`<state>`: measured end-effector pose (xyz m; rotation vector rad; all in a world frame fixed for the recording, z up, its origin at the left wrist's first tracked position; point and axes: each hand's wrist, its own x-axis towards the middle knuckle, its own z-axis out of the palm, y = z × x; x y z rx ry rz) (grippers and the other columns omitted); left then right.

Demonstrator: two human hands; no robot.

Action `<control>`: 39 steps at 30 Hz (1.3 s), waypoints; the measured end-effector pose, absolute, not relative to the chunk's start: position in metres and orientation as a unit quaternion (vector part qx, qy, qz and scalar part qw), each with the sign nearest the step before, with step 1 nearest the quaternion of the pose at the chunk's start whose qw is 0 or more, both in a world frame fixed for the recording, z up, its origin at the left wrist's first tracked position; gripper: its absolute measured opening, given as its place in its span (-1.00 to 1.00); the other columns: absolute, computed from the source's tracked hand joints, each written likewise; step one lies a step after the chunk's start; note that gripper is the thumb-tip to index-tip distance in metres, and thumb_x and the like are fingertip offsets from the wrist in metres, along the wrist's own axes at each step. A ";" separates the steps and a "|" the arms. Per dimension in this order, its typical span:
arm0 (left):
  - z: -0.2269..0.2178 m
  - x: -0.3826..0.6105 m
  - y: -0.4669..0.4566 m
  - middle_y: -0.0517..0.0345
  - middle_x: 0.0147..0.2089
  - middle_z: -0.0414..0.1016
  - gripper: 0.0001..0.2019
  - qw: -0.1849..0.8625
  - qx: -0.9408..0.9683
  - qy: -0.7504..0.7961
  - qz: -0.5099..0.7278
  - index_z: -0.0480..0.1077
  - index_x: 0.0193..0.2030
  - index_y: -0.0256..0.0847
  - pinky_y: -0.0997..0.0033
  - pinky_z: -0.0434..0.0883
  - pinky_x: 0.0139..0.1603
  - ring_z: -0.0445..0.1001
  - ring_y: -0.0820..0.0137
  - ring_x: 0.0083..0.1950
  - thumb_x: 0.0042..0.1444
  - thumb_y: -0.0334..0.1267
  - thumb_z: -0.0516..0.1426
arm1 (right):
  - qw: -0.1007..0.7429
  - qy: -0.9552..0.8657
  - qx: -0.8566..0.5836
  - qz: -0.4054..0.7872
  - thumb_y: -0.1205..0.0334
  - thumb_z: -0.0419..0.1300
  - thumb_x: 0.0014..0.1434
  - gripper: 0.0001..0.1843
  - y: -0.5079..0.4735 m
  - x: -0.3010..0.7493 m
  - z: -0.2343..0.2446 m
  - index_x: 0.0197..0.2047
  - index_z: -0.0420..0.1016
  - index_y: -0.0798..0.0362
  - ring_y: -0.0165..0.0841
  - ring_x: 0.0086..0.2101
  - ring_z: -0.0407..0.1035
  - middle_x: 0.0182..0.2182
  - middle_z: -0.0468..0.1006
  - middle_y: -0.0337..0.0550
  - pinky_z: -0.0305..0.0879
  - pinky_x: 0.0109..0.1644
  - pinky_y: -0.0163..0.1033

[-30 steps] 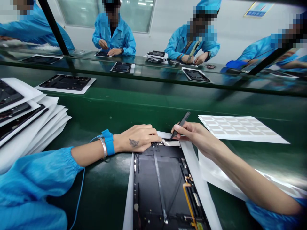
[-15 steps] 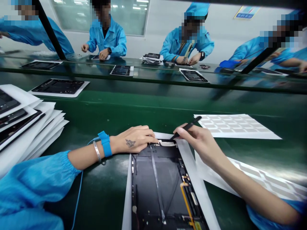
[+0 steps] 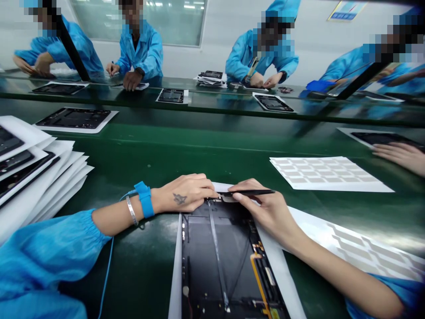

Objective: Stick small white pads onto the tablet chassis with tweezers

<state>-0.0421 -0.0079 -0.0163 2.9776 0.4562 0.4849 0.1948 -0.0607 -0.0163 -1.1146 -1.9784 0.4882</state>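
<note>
An opened black tablet housing (image 3: pixel 226 257) lies on a white sheet (image 3: pixel 282 274) in front of me on the green belt. My left hand (image 3: pixel 186 195) rests on its top left corner, fingers curled and pressed down against the edge. My right hand (image 3: pixel 262 208) grips black tweezers (image 3: pixel 249 192), held almost level, with the tip at the housing's top edge close to my left fingertips. A blue wrist strap (image 3: pixel 146 199) with a cord and a metal bangle sit on my left wrist.
A stack of housings on white sheets (image 3: pixel 29 168) lies at the left. Two sheets of grey pads (image 3: pixel 325 173) (image 3: pixel 365 252) lie at the right. Another person's hand (image 3: pixel 401 155) reaches in at far right. Several people in blue coats work across the belt.
My right hand has tilted the tweezers down from upright to nearly level and moved its tip left toward my left fingers. Another person's hand and a housing have appeared at far right.
</note>
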 end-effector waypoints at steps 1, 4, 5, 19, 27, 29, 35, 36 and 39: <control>-0.017 -0.042 -0.008 0.02 -0.03 0.52 -0.65 0.045 0.975 0.149 0.161 0.46 0.02 -0.27 0.32 0.42 -0.04 0.39 0.30 -0.07 0.21 -0.53 -0.03 | 0.398 -0.785 -0.435 0.191 0.07 0.17 0.32 -0.75 -0.061 0.195 -0.016 -0.22 0.60 0.01 -0.23 -0.25 0.51 -0.31 0.63 -0.09 0.44 -0.19 -0.16; -0.017 -0.042 -0.008 0.02 -0.03 0.52 -0.66 0.045 0.974 0.140 0.170 0.46 0.02 -0.29 0.33 0.42 -0.04 0.39 0.30 -0.07 0.21 -0.53 -0.03 | 0.399 -0.792 -0.421 0.189 0.09 0.17 0.33 -0.77 -0.062 0.194 -0.015 -0.22 0.60 0.00 -0.24 -0.27 0.50 -0.32 0.63 -0.10 0.43 -0.20 -0.16; -0.017 -0.042 -0.008 0.01 -0.03 0.52 -0.66 0.044 0.974 0.138 0.173 0.46 0.02 -0.29 0.33 0.42 -0.05 0.38 0.30 -0.08 0.20 -0.53 -0.03 | 0.399 -0.794 -0.419 0.191 0.09 0.17 0.33 -0.78 -0.063 0.194 -0.015 -0.22 0.60 -0.01 -0.25 -0.27 0.50 -0.32 0.63 -0.11 0.43 -0.19 -0.15; -0.011 -0.034 -0.013 0.00 -0.06 0.51 -0.73 0.062 0.972 0.166 0.152 0.42 -0.11 -0.32 0.31 0.40 -0.01 0.37 0.29 -0.07 0.18 -0.55 -0.04 | 0.385 -0.779 -0.439 0.229 -0.02 0.16 0.31 -0.69 -0.066 0.200 -0.010 -0.24 0.62 -0.01 -0.23 -0.27 0.52 -0.32 0.62 -0.11 0.45 -0.16 -0.16; -0.020 -0.033 -0.013 0.00 0.00 0.50 -0.70 0.059 0.973 0.153 0.160 0.38 0.00 -0.29 0.27 0.41 0.00 0.37 0.27 -0.01 0.22 -0.54 -0.05 | 0.374 -0.848 -0.360 0.107 0.27 0.18 0.31 -0.86 -0.082 0.223 -0.010 -0.09 0.55 -0.03 -0.21 -0.29 0.48 -0.31 0.62 -0.09 0.43 -0.21 -0.09; -0.020 -0.033 -0.013 0.01 0.03 0.49 -0.69 0.064 0.973 0.155 0.161 0.39 0.01 -0.27 0.28 0.40 0.00 0.36 0.28 -0.01 0.23 -0.54 -0.05 | 0.351 -0.870 -0.336 0.081 0.33 0.17 0.31 -0.79 -0.084 0.224 -0.011 -0.02 0.53 -0.04 -0.20 -0.27 0.47 -0.28 0.62 -0.09 0.43 -0.19 -0.07; -0.016 -0.032 -0.015 0.02 0.02 0.48 -0.72 0.077 0.971 0.164 0.155 0.41 -0.01 -0.28 0.30 0.39 0.03 0.36 0.29 0.00 0.25 -0.53 -0.03 | 0.325 -0.902 -0.286 0.006 0.49 0.18 0.24 -0.65 -0.084 0.222 -0.013 0.07 0.47 0.03 -0.21 -0.25 0.46 -0.29 0.60 -0.07 0.46 -0.18 -0.09; -0.016 -0.032 -0.015 0.02 0.02 0.49 -0.72 0.078 0.971 0.165 0.155 0.42 -0.01 -0.28 0.30 0.39 0.03 0.36 0.29 -0.01 0.24 -0.53 -0.02 | 0.326 -0.902 -0.283 -0.004 0.51 0.18 0.23 -0.65 -0.084 0.222 -0.013 0.06 0.46 0.04 -0.21 -0.26 0.46 -0.30 0.60 -0.06 0.46 -0.19 -0.10; -0.016 -0.032 -0.015 0.04 0.03 0.49 -0.71 0.078 0.971 0.165 0.155 0.43 0.00 -0.28 0.30 0.39 0.04 0.36 0.29 0.00 0.24 -0.53 -0.02 | 0.328 -0.901 -0.283 -0.028 0.53 0.18 0.23 -0.64 -0.085 0.220 -0.012 0.06 0.45 0.05 -0.21 -0.27 0.48 -0.32 0.60 -0.05 0.48 -0.19 -0.10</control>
